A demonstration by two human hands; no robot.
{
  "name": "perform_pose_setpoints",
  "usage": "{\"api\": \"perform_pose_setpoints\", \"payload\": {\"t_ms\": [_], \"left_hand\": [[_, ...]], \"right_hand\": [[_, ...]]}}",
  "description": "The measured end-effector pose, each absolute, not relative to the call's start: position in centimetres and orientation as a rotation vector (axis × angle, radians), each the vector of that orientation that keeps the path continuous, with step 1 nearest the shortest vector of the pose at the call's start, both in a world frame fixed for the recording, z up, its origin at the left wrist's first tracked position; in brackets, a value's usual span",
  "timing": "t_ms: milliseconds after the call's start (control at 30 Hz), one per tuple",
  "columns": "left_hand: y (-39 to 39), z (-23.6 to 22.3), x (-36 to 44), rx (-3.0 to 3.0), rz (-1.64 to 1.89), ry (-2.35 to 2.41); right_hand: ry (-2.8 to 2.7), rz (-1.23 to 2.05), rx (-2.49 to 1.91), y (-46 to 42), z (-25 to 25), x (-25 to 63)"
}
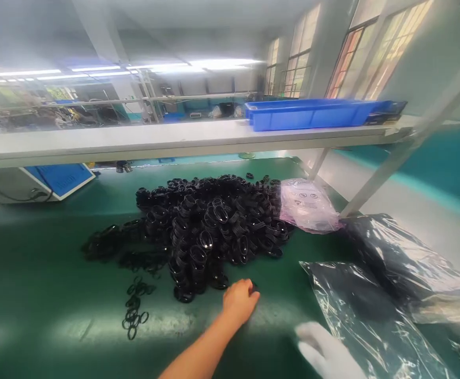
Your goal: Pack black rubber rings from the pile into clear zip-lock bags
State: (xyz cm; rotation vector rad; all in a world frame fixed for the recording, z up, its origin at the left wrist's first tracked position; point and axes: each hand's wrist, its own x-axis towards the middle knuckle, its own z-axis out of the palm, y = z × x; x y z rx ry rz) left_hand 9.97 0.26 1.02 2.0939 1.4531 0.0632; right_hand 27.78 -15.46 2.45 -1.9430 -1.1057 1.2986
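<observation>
A large heap of glossy black oval rings [206, 239] lies on the green tabletop, some of them in stacks. My bare left hand [240, 301] rests at the heap's front right edge, its fingers curled down. A dark edge of what looks like a black ring [255, 287] shows beside the fingertips; the rest is hidden. To the right, my right hand [327, 350] wears a white glove and is slightly blurred. Its thumb and fingers are apart with nothing seen between them, close to a clear plastic bag [366, 310]. Several thin loose rings [132, 316] are scattered at front left.
A pink-tinted printed bag [307, 202] touches the heap's right side. Behind the clear bag lies another shiny dark plastic bag [407, 258]. A white shelf [167, 139] crosses above the table, bearing a blue bin [309, 116]. A grey-and-blue box [44, 181] stands at back left.
</observation>
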Motion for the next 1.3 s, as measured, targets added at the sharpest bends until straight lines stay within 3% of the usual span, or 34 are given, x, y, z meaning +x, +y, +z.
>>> {"api": "perform_pose_setpoints", "payload": {"t_ms": [100,200,633,800,1000,1133,1300], "left_hand": [[-2.1,0.0,10.4,1.338,0.198,1.210],[-3.0,-0.4,10.4,0.981,0.321,1.088],[-1.7,1.4,9.5,1.022,0.269,1.248],[-0.2,2.4,5.8,2.000,0.031,1.801],[2.8,1.7,3.9,2.567,-0.210,1.814],[6.1,2.1,4.5,2.660,-0.427,1.602],[5.7,3.0,4.9,2.754,-0.429,1.459]], "right_hand": [[-0.884,1.475,-1.630,-10.8,0.5,24.6],[-0.742,1.724,-1.359,-8.4,-1.4,23.2],[-0.493,2.188,-0.886,-6.3,0.4,24.5],[-0.818,1.847,-1.489,-5.7,-0.4,24.9],[-1.368,1.151,-1.936,-5.7,0.9,21.7],[-1.331,1.091,-2.102,-4.5,1.1,19.6],[-1.206,1.069,-2.146,-3.7,0.6,19.7]]}}
